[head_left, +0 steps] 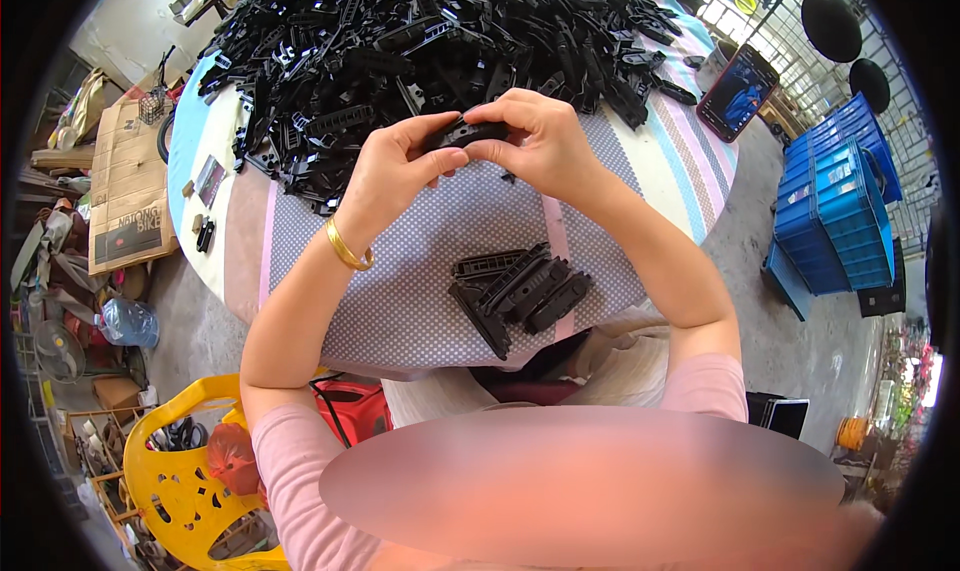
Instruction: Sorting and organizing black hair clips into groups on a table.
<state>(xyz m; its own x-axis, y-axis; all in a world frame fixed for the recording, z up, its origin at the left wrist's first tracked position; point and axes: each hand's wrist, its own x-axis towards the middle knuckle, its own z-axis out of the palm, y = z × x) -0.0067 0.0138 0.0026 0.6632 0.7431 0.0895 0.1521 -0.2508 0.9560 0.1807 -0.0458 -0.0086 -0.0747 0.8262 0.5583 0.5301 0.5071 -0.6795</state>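
Note:
Between both hands I grip a small black plastic part [474, 134], held just above the table at the near edge of a big heap. My left hand [405, 161], with a gold bangle on its wrist, pinches one end. Thumb and fingers of my right hand [535, 141] close on the other end. Behind them spreads the heap of black plastic pieces [400, 41], many long and ladder-like. Nearer to me lies a small cluster of black plastic parts [520, 286], set side by side on the cloth. The held part's underside is hidden by my fingers.
A round table with a striped, dotted cloth [390, 301] stands before me. A phone [738, 93] leans at its right edge. Blue crates [835, 206] stand on the right. A yellow chair [175, 486], a cardboard box [130, 186] and a fan [60, 351] are on the left.

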